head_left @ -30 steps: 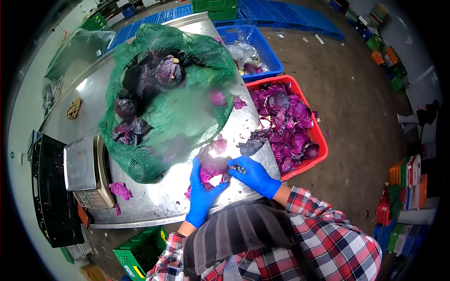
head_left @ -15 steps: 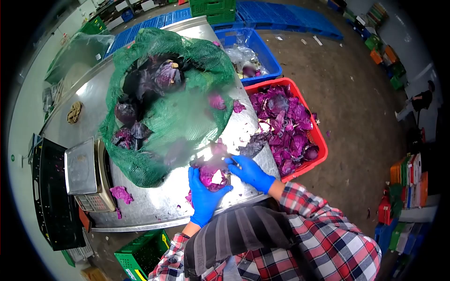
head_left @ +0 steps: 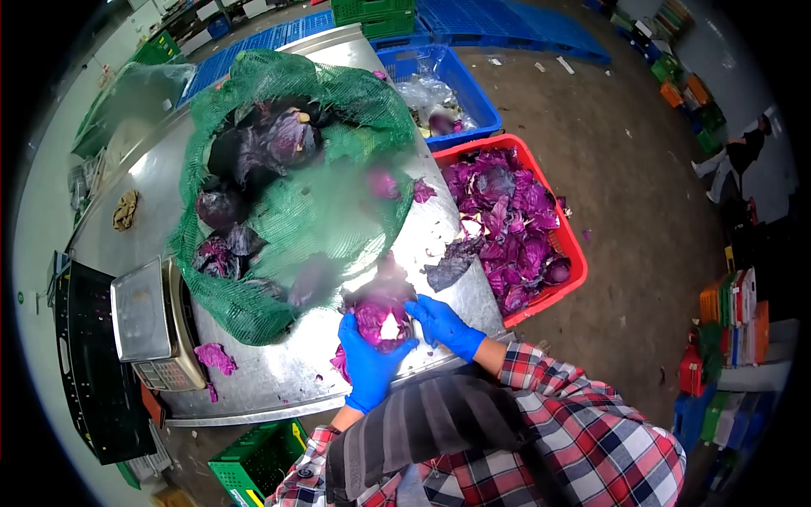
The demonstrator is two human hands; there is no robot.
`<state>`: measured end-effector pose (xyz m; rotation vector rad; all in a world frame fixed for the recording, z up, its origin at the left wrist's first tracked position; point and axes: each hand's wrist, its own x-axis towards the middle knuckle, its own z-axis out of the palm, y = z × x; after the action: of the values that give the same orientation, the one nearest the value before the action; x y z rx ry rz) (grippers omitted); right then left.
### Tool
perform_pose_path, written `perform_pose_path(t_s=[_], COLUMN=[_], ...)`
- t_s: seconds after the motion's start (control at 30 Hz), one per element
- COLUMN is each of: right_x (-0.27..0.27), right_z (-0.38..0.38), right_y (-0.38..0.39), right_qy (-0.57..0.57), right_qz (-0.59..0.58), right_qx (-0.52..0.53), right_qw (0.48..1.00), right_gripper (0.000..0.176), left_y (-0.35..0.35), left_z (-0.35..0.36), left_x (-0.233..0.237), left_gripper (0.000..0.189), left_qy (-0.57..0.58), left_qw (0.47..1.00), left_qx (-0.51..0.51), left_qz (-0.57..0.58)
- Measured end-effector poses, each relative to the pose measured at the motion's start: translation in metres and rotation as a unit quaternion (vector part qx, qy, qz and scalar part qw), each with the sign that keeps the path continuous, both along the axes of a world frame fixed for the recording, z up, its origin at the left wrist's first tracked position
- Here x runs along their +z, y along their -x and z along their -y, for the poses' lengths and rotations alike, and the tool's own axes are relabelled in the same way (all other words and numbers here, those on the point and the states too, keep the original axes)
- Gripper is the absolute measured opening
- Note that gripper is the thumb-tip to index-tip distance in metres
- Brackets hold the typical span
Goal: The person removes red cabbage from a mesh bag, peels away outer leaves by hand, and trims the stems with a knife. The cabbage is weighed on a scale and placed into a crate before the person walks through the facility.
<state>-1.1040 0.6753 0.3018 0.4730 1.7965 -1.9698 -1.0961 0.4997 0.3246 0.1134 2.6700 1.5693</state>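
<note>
A red cabbage (head_left: 382, 319) with a pale cut patch rests at the near part of the metal table (head_left: 312, 372). My left hand (head_left: 370, 362), in a blue glove, is wrapped round its left and near side. On the cabbage's right side is my right hand (head_left: 443, 326), also blue-gloved, its fingertips against the leaves; whether it also holds a tool is hard to see. Beyond them, a green mesh bag (head_left: 338, 203) lies open with dark cabbages (head_left: 287, 139) inside. A loose dark leaf (head_left: 448, 270) lies right of the cabbage.
A red crate (head_left: 574, 253) full of purple leaves stands right of the table, with a blue crate (head_left: 486, 106) behind it. At the left sits a scale (head_left: 144, 308). A green crate (head_left: 253, 460) is below the near edge. A person (head_left: 743, 156) is at the far right.
My right hand has shifted slightly right and down, and its fingers now lie along the cabbage's right side. The view has moved a little. The far-right person's posture has changed.
</note>
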Motion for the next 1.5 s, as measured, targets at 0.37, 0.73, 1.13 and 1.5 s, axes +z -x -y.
perform_pose_path(t_s=[0.37, 0.73, 1.13, 1.5], right_x=[0.014, 0.015, 0.007, -0.009], right_z=[0.004, 0.013, 0.004, -0.005], right_y=[-0.001, 0.014, 0.01, 0.011], right_qy=[-0.05, -0.145, 0.127, -0.192], right_qz=[-0.047, -0.276, -0.053, -0.203], right_qx=[0.125, 0.187, 0.016, 0.066], right_qw=[0.99, 0.931, 0.99, 0.958], right_gripper=[0.082, 0.052, 0.061, 0.035], left_y=[0.001, -0.005, -0.01, 0.001], left_z=[0.022, 0.02, 0.018, 0.031], left_x=[-0.003, 0.012, -0.013, 0.033], left_gripper=[0.082, 0.086, 0.085, 0.083], left_qy=[-0.129, -0.062, -0.161, -0.296], left_qw=[0.99, 0.992, 0.984, 0.918], left_qx=[-0.032, 0.051, 0.045, 0.043], left_qz=[0.039, 0.097, 0.058, 0.261])
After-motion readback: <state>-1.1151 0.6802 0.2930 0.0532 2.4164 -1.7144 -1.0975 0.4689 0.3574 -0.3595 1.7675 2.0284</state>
